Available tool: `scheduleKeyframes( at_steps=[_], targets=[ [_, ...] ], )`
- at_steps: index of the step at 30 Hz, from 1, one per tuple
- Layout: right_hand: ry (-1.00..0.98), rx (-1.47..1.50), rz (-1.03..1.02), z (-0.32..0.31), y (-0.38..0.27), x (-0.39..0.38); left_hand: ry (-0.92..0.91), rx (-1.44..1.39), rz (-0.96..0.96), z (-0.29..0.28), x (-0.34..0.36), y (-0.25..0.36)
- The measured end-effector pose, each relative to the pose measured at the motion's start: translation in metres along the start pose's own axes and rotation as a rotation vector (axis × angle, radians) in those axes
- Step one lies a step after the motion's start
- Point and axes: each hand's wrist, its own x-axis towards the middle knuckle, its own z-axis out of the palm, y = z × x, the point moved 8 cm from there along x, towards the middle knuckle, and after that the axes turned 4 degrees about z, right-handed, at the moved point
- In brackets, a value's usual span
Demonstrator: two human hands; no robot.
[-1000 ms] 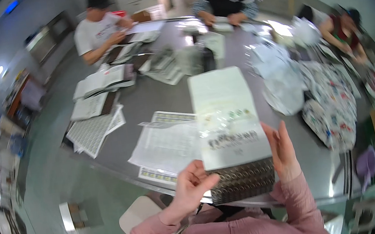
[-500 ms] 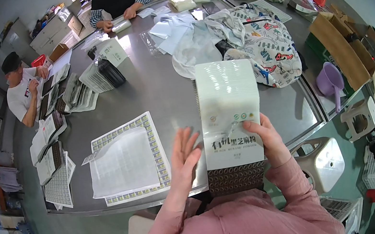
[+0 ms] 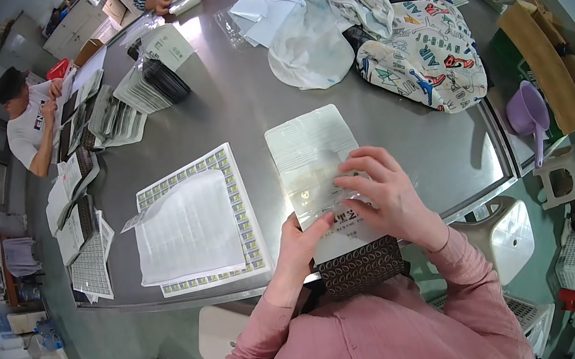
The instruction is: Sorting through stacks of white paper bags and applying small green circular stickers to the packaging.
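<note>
A stack of printed white pouches with a dark patterned bottom (image 3: 311, 139) lies on the table's near edge, in front of my body. My left hand (image 3: 299, 244) grips the stack at its left side, thumb over the top. My right hand (image 3: 386, 194) is over the stack, fingers bent and apart on the upper pouch, covering some of its print. Just left are a loose white sheet (image 3: 183, 225) and label sheets (image 3: 255, 244) under it.
Co-workers (image 3: 27, 129) sit around the steel table (image 3: 210, 109). Pouch piles (image 3: 144, 89) stand left; white bags (image 3: 304, 43), a patterned bag (image 3: 417, 49), a purple scoop (image 3: 522, 107) and cardboard (image 3: 537, 60) lie right. Stools (image 3: 504, 236) stand below.
My right hand has moved from the stack's right edge onto its top. My left hand has closed on the left side. The stack has tilted and shifted slightly left.
</note>
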Motion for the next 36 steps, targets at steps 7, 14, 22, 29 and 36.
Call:
scheduleKeyframes(
  at_steps=[7, 14, 22, 29, 36],
  targets=[
    [-0.135, 0.011, -0.06, 0.029, 0.004, -0.002, -0.035, -0.016, -0.015, 0.0, 0.002, 0.006],
    [-0.117, -0.025, -0.098, 0.035, -0.013, 0.007, -0.166, -0.022, 0.043, -0.001, 0.002, 0.012],
    [-0.296, -0.249, -0.264, 0.061, -0.023, 0.008, -0.17, -0.022, 0.041, 0.0, -0.001, 0.013],
    [-0.214, 0.094, -0.074, 0.058, 0.0, 0.006, -0.135, -0.041, 0.01, -0.002, 0.0, 0.01],
    [0.169, 1.136, 0.464, 0.038, 0.058, -0.007, -0.115, -0.062, -0.004, 0.003, -0.001, 0.014]
  ],
)
